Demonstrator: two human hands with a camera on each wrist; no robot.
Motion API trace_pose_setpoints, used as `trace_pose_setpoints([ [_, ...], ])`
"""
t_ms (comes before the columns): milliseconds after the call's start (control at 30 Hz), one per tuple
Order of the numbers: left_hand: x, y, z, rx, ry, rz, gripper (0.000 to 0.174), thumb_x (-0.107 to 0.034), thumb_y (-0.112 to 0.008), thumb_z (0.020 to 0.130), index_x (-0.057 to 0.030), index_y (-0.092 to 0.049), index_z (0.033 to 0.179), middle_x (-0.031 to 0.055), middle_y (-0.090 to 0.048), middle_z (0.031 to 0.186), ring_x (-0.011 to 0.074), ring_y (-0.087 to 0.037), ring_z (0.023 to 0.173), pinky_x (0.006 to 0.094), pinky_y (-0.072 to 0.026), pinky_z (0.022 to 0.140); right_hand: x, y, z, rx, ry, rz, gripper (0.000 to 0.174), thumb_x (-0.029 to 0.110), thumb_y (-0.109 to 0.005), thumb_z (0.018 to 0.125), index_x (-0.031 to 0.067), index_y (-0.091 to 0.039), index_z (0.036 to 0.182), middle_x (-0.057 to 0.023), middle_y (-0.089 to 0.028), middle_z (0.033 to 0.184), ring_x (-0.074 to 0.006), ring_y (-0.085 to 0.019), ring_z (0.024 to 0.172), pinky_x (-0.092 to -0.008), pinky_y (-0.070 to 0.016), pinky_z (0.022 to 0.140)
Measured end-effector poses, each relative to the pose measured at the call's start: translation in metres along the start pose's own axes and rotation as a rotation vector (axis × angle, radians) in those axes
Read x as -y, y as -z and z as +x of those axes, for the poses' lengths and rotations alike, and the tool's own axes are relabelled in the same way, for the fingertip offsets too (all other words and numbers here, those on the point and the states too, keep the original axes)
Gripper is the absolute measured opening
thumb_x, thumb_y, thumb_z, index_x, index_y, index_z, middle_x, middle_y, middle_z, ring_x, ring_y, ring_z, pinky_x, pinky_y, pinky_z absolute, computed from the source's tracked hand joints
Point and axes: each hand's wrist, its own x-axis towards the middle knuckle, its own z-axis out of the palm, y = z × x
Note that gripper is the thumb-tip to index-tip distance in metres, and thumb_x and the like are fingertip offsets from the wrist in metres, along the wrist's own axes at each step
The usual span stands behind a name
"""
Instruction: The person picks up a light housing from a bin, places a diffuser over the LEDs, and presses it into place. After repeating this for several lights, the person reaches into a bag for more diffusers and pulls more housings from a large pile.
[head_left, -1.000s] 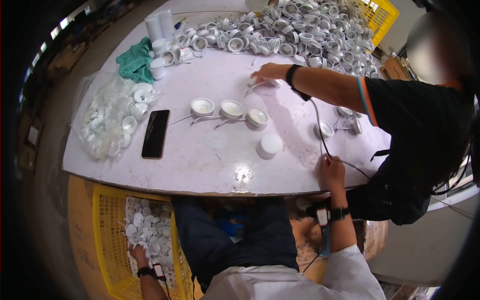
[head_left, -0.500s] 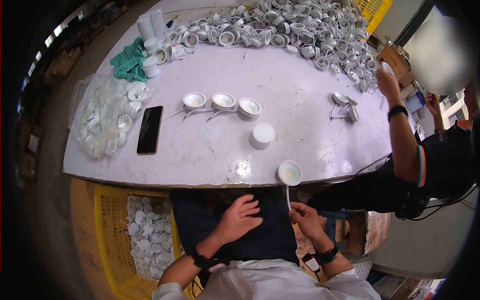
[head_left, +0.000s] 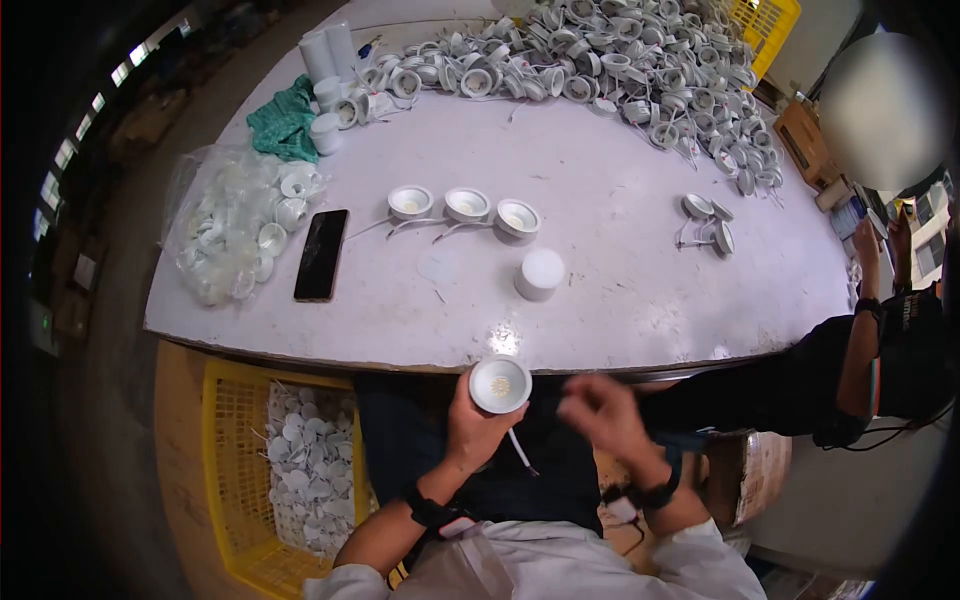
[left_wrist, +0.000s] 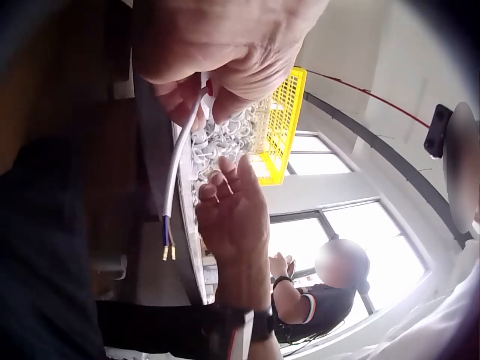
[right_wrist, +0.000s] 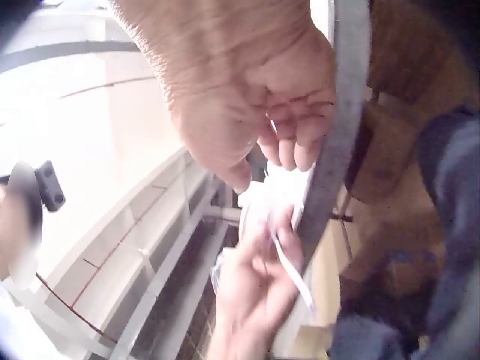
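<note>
My left hand [head_left: 468, 435] grips a round white LED downlight [head_left: 500, 386] by its side at the front edge of the table, with its face turned up. From the light hangs a white cable [left_wrist: 174, 169] that ends in bare blue and brown wires. To the right of the light is my right hand [head_left: 610, 418], blurred in the head view, its fingers loosely bent around nothing. Further in on the table, three similar downlights [head_left: 467, 206] stand in a row. In front of them is a stack of white discs [head_left: 540, 275].
A black phone [head_left: 321, 256] and a clear bag [head_left: 232, 235] of white parts lie at the left. Many downlights [head_left: 600, 70] are heaped at the back. Below the table's left edge stands a yellow basket [head_left: 226, 480] of white discs. Another person [head_left: 880, 340] is at the right.
My left hand has come up from the basket and now holds the downlight. The right hand brought the light over by its cable and let go. The other person's arm has withdrawn from the table.
</note>
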Motion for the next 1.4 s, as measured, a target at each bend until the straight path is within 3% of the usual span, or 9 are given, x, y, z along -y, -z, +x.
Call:
trace_pose_setpoints([
  [33, 0.0, 0.006, -0.001, 0.026, -0.047, 0.023, 0.063, 0.009, -0.07, 0.071, 0.0011, -0.036, 0.124, 0.0129, -0.057, 0.107, 0.0201, -0.063, 0.089, 0.0327, -0.0559, 0.075, 0.007, 0.005, 0.023, -0.179, -0.076, -0.084, 0.026, 0.018, -0.069, 0.079, -0.0017, -0.06, 0.093, -0.0034, -0.058, 0.074, -0.0086, -0.054, 0.068, -0.0247, -0.0463, 0.06],
  [100, 0.004, 0.015, -0.004, 0.044, -0.081, 0.064, 0.064, 0.009, -0.069, 0.071, 0.0012, -0.035, 0.125, 0.0132, -0.057, 0.108, 0.0207, -0.063, 0.09, 0.0327, -0.0557, 0.076, 0.021, 0.012, 0.075, -0.353, -0.017, -0.041, 0.026, 0.021, -0.067, 0.08, -0.002, -0.056, 0.088, -0.004, -0.056, 0.068, -0.0086, -0.054, 0.062, -0.0244, -0.0446, 0.056],
  [200, -0.006, 0.02, -0.012, 0.063, -0.103, 0.154, 0.065, 0.009, -0.069, 0.071, 0.0023, -0.034, 0.126, 0.0131, -0.055, 0.112, 0.0208, -0.061, 0.096, 0.033, -0.0544, 0.081, 0.031, 0.009, 0.126, -0.362, -0.144, 0.026, 0.032, 0.028, -0.067, 0.08, -0.0013, -0.055, 0.082, -0.0063, -0.057, 0.066, -0.0132, -0.058, 0.061, -0.0275, -0.0454, 0.054],
  [300, -0.004, 0.026, -0.02, 0.074, -0.07, 0.161, 0.065, 0.007, -0.071, 0.07, 0.0027, -0.036, 0.125, 0.0107, -0.054, 0.113, 0.0184, -0.056, 0.103, 0.0329, -0.0517, 0.087, 0.009, 0.004, 0.156, -0.334, -0.132, -0.345, 0.042, 0.041, -0.064, 0.079, 0.0008, -0.054, 0.076, -0.0077, -0.058, 0.061, -0.0162, -0.058, 0.058, -0.0316, -0.046, 0.055],
  [500, 0.003, 0.037, -0.024, 0.047, -0.084, 0.1, 0.063, 0.008, -0.069, 0.073, 0.0022, -0.035, 0.125, 0.0115, -0.054, 0.113, 0.0214, -0.058, 0.103, 0.0341, -0.0528, 0.085, -0.012, 0.006, 0.158, -0.383, -0.057, 0.042, 0.027, 0.028, -0.061, 0.086, 0.0046, -0.053, 0.076, -0.0012, -0.051, 0.06, -0.0086, -0.048, 0.052, -0.0231, -0.0382, 0.045],
  [600, 0.001, 0.037, -0.023, 0.086, -0.075, 0.104, 0.063, 0.009, -0.067, 0.074, 0.0018, -0.034, 0.126, 0.0126, -0.054, 0.114, 0.0238, -0.059, 0.101, 0.0354, -0.0535, 0.083, -0.006, 0.011, 0.146, -0.382, -0.227, 0.325, 0.021, 0.023, -0.061, 0.086, 0.0038, -0.053, 0.083, -0.0029, -0.055, 0.065, -0.0092, -0.05, 0.053, -0.021, -0.0384, 0.045],
  [700, -0.01, 0.033, -0.023, 0.123, -0.075, 0.087, 0.063, 0.009, -0.066, 0.074, 0.0014, -0.033, 0.127, 0.0135, -0.054, 0.114, 0.0252, -0.061, 0.099, 0.0359, -0.0542, 0.082, -0.001, 0.014, 0.125, -0.394, -0.192, 0.674, 0.017, 0.018, -0.059, 0.087, 0.0031, -0.051, 0.09, -0.0046, -0.057, 0.073, -0.0096, -0.054, 0.056, -0.0196, -0.0403, 0.046],
  [1033, -0.023, 0.026, -0.02, 0.112, 0.014, -0.04, 0.066, 0.008, -0.069, 0.072, 0.0039, -0.033, 0.127, 0.0132, -0.056, 0.112, 0.0201, -0.06, 0.099, 0.0321, -0.0509, 0.085, 0.01, -0.013, 0.131, -0.424, -0.108, 0.512, 0.017, 0.013, -0.058, 0.086, -0.0003, -0.051, 0.093, -0.0081, -0.058, 0.081, -0.0132, -0.061, 0.063, -0.0227, -0.0494, 0.053],
  [1400, -0.02, 0.03, -0.024, 0.086, 0.041, -0.088, 0.062, 0.01, -0.066, 0.074, 0.0011, -0.034, 0.126, 0.0139, -0.056, 0.11, 0.0237, -0.062, 0.094, 0.0321, -0.0551, 0.076, -0.007, -0.009, 0.125, -0.437, -0.148, 0.636, 0.013, 0.012, -0.059, 0.085, 0.0015, -0.052, 0.089, -0.0057, -0.056, 0.078, -0.0104, -0.054, 0.061, -0.0221, -0.0463, 0.051],
])
